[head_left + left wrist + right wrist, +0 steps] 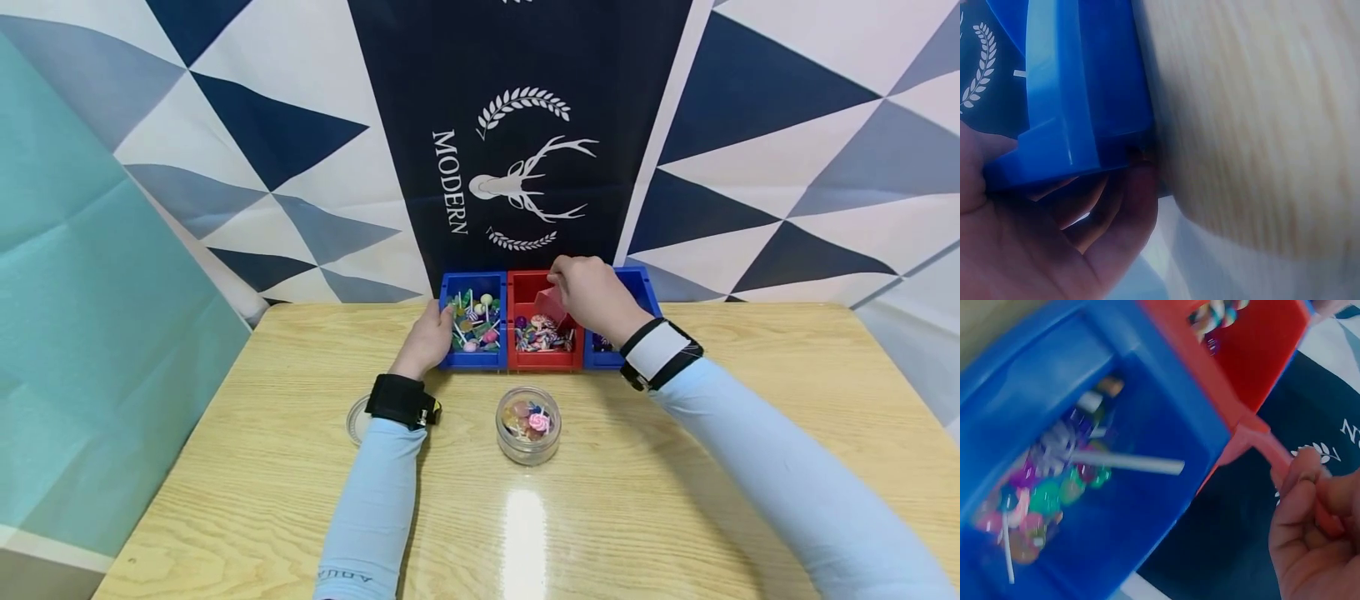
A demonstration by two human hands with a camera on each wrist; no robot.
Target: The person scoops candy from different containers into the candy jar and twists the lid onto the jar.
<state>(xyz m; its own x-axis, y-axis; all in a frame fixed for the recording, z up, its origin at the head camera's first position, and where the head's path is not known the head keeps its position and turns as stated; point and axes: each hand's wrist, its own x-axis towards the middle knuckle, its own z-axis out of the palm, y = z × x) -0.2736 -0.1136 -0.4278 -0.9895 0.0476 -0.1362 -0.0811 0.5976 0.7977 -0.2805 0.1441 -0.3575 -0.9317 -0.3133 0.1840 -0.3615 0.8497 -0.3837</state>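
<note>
Scooping, apparently: near the frame's centre, the right hand (596, 300) reaches in from the right, fingers pinching the scoop (551, 305) inside the red bin (546, 361) — the left hand (429, 340) grips the leftmost blue bin (472, 361). Next likely calls for a level lift — candies (543, 335) unspilled.

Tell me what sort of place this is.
Probably an indoor tabletop workspace: a wooden table against a patterned wall covering, with blue and red bins of candy-like pieces lined up along its back edge.
</note>
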